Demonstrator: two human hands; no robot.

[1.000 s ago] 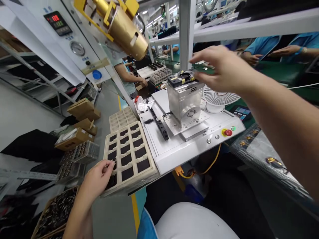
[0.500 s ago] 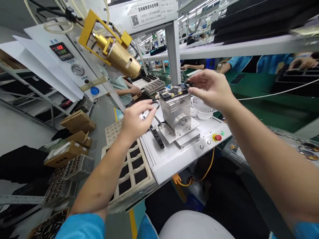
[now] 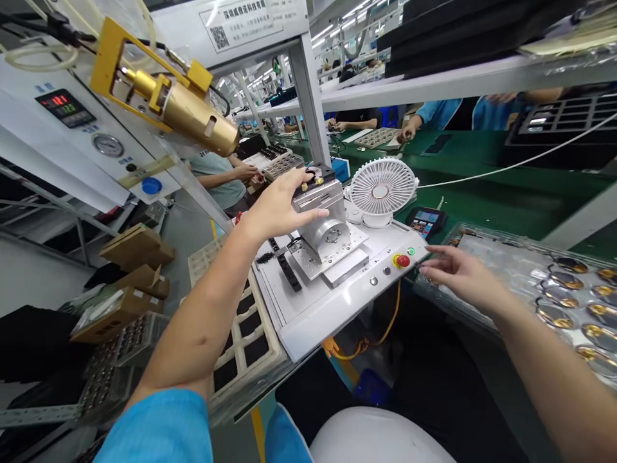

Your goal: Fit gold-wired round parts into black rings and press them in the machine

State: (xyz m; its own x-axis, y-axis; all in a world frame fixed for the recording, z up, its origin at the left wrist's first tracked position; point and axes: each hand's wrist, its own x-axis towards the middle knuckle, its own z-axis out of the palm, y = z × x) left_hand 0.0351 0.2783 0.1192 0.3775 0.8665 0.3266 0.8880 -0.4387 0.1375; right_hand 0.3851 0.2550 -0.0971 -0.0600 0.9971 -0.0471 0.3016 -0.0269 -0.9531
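Note:
My left hand [image 3: 277, 209] is at the left side of a silver metal block [image 3: 318, 215]. Its fingers reach the black fixture [image 3: 322, 175] on top, and the thumb stretches across the block's front, apart from the fingers. Small yellow pieces show on the fixture; the fingertips partly hide its left side. My right hand [image 3: 465, 276] is over the gap between the white machine base [image 3: 308, 321] and a clear tray of round parts [image 3: 559, 296], its fingers apart. A small dark patch by its fingertips is too unclear to name.
A gold cylinder [image 3: 200, 119] hangs at upper left. Behind the block stand a white fan [image 3: 380, 190] and a handheld device [image 3: 427, 220]. A red button [image 3: 403, 260] is at the base's front right. A compartment tray [image 3: 274, 347] lies left. Other people work beyond.
My right hand has left the fixture and moved down and right towards the clear tray. My left hand has come onto the block and fixture. The view has shifted slightly right.

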